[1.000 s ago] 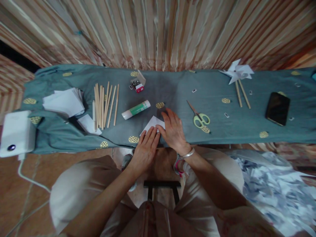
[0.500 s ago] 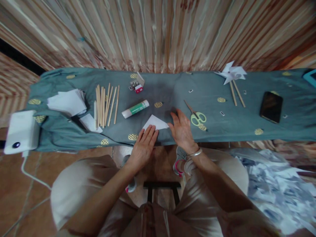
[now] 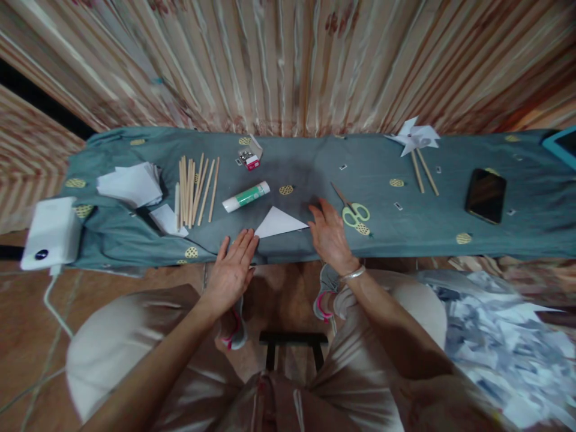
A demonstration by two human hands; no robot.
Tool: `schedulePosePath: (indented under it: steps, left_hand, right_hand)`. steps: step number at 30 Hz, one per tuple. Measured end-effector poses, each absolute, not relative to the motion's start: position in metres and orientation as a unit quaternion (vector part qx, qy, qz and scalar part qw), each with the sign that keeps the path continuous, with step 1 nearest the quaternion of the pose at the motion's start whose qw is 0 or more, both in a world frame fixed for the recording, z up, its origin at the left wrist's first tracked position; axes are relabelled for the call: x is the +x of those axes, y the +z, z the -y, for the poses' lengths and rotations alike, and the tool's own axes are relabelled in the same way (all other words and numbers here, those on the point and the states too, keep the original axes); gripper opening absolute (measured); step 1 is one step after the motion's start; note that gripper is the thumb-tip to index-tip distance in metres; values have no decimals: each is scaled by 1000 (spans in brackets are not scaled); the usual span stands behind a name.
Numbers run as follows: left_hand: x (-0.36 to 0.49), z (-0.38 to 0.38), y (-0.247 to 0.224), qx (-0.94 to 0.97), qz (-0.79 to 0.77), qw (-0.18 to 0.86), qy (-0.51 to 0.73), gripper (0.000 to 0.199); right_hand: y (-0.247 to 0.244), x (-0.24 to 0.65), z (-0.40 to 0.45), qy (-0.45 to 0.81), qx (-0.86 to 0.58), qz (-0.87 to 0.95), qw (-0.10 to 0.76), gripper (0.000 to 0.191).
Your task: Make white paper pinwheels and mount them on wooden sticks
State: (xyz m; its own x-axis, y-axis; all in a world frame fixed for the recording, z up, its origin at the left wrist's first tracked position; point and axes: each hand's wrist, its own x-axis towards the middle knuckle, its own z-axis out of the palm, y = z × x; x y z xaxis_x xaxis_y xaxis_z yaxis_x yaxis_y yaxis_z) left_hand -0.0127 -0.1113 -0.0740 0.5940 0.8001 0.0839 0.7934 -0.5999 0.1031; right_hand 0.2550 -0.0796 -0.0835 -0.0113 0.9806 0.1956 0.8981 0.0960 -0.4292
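Note:
A folded white paper triangle lies flat near the front edge of the cloth-covered table. At its left corner rests my left hand, palm down with the fingers stretched out. My right hand is at the triangle's right tip, thumb side toward it, fingers slightly bent and apart. Scissors with light green handles lie just right of that hand. Beyond the paper is a white and green glue stick. Neither hand is lifting anything.
Leftward are wooden sticks, a stack of white paper and a white cabled device. A small box of metal pins sits at the back. Rightward are a paper pinwheel, a phone and, below the table, a paper heap.
My left hand has slid left across the paper to its left corner, uncovering more of the triangle. My right hand has hardly moved. The whole view has shifted a little.

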Motion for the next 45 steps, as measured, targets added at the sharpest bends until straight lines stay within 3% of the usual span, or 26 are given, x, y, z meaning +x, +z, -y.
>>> schedulePosePath:
  steps: [9, 18, 32, 38, 45]
  left_hand:
    - [-12, 113, -76, 888, -455, 35, 59, 63]
    - [-12, 113, -76, 887, -453, 50, 77, 68]
    - [-9, 106, -83, 879, -449, 36, 157, 59]
    - [11, 91, -77, 848, -444, 106, 271, 68]
    - [35, 82, -75, 823, -437, 174, 318, 71]
  right_hand:
    - [-82, 252, 75, 150, -610, 700, 339, 40]
    - [-77, 246, 55, 246, -616, 657, 357, 6]
    - [-83, 273, 59, 245, -621, 596, 446, 10]
    - [-67, 269, 70, 259, -569, 628, 463, 15]
    - [-68, 258, 75, 351, -543, 613, 454, 20]
